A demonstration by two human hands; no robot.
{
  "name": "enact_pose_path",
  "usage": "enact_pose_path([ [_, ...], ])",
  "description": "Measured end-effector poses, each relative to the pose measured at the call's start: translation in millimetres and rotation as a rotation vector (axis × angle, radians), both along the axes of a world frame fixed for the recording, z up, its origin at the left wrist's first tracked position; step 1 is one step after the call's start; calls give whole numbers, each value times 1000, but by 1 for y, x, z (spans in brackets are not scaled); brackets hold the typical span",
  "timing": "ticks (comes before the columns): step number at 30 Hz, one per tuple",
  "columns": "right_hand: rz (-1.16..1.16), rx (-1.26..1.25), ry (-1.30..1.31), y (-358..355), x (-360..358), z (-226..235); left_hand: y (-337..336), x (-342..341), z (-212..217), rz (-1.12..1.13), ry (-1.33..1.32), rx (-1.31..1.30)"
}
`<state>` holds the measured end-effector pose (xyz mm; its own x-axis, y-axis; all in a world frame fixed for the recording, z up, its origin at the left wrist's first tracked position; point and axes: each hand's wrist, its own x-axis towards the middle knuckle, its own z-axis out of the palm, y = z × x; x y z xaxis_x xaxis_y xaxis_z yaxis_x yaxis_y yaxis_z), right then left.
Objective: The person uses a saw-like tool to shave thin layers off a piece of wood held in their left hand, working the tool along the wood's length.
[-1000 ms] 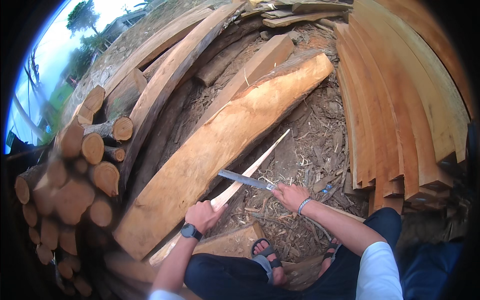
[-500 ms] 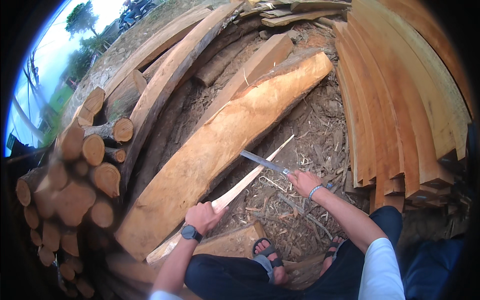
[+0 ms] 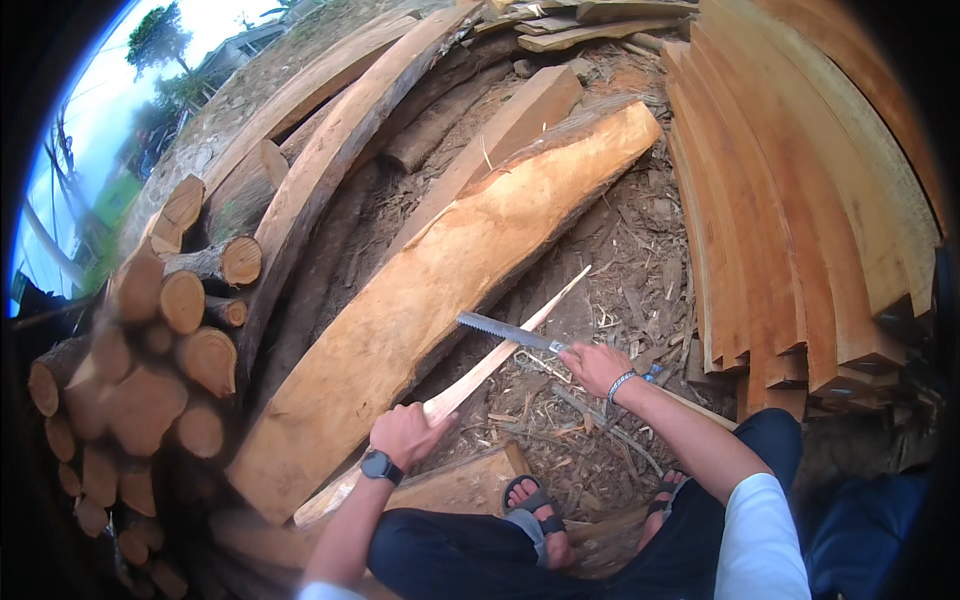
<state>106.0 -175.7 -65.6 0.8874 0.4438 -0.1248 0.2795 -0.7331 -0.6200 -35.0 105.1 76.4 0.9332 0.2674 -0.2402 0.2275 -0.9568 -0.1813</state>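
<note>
Gripping a thin pale wooden stick (image 3: pixel 490 365), the left hand (image 3: pixel 408 433) is closed around its lower part, stick slanting up to the right beside the big sawn slab (image 3: pixel 440 290). Right hand (image 3: pixel 597 366) closed on the handle of a hand saw (image 3: pixel 505 331), toothed blade lying across the stick about midway, touching it. Round logs (image 3: pixel 160 350) stacked left, curved planks (image 3: pixel 790 220) right, sandalled feet on bark litter below.
</note>
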Motion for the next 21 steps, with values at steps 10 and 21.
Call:
enact_pose_path([
  [10,14,-15,6,0,-2,11,10,-5,-4,9,11,3],
  [21,-67,-25,-21,-19,15,9,6,-4,-4,4,-33,17],
])
